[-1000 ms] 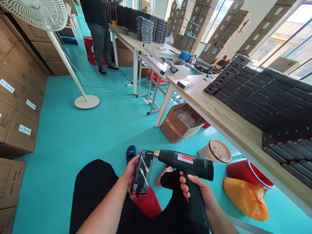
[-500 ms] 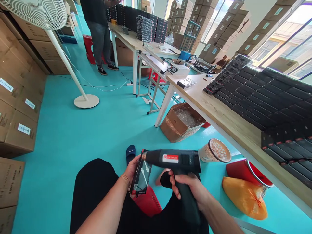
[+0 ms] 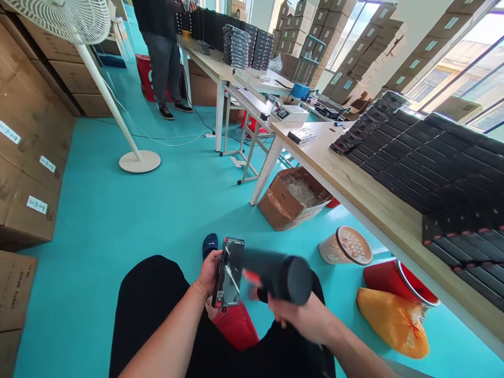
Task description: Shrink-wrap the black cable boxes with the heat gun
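Cable box (image 3: 228, 282) | left edge held by my left hand (image 3: 208, 273) | heat gun (image 3: 271, 270), blurred, gripped in my right hand (image 3: 301, 315)

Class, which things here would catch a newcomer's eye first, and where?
Low in the centre, the right hand holds a black gun-shaped tool; the left hand, a flat black box. Stacked black boxes line the pale wooden tabletop at right. A tall white fan stands upper left.

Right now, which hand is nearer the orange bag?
Right: the right hand, on the heat gun, is left of the orange bag; the left hand, holding the box, is farther left.
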`<action>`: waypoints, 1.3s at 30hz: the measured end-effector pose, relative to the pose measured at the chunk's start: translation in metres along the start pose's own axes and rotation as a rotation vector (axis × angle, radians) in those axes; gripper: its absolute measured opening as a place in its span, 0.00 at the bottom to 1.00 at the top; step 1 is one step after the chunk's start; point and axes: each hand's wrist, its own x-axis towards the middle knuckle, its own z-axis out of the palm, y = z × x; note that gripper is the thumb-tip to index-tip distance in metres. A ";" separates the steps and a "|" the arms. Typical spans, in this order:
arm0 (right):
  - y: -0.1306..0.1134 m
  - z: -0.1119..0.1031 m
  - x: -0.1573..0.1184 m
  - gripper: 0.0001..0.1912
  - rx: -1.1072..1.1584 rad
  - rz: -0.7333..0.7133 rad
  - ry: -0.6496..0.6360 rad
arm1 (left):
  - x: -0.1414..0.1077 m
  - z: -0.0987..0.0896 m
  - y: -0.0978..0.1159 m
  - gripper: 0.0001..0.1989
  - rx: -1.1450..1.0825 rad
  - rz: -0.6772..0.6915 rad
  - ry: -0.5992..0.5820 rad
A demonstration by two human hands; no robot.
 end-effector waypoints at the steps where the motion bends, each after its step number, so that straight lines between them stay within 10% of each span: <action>1: -0.001 0.000 0.002 0.05 0.022 -0.021 0.067 | 0.000 0.000 -0.001 0.16 0.009 -0.031 -0.006; 6: -0.011 -0.004 0.001 0.02 -0.099 0.085 -0.229 | -0.001 0.001 -0.001 0.15 -0.003 -0.001 0.006; 11: -0.015 -0.008 0.010 0.07 0.019 -0.002 0.065 | -0.001 0.000 -0.002 0.19 0.041 -0.034 -0.059; 20: -0.024 -0.041 0.026 0.13 0.162 0.104 0.142 | -0.004 0.003 0.003 0.21 -0.012 -0.019 -0.092; 28: 0.012 -0.031 -0.007 0.04 -0.020 0.242 -0.222 | 0.001 -0.004 0.003 0.20 -0.068 0.015 -0.093; 34: 0.010 -0.027 -0.009 0.14 0.099 0.143 0.008 | 0.001 -0.002 0.002 0.21 -0.027 0.016 -0.075; 39: 0.019 -0.027 -0.015 0.07 0.007 0.296 -0.230 | -0.003 0.001 0.005 0.23 -0.065 0.005 -0.131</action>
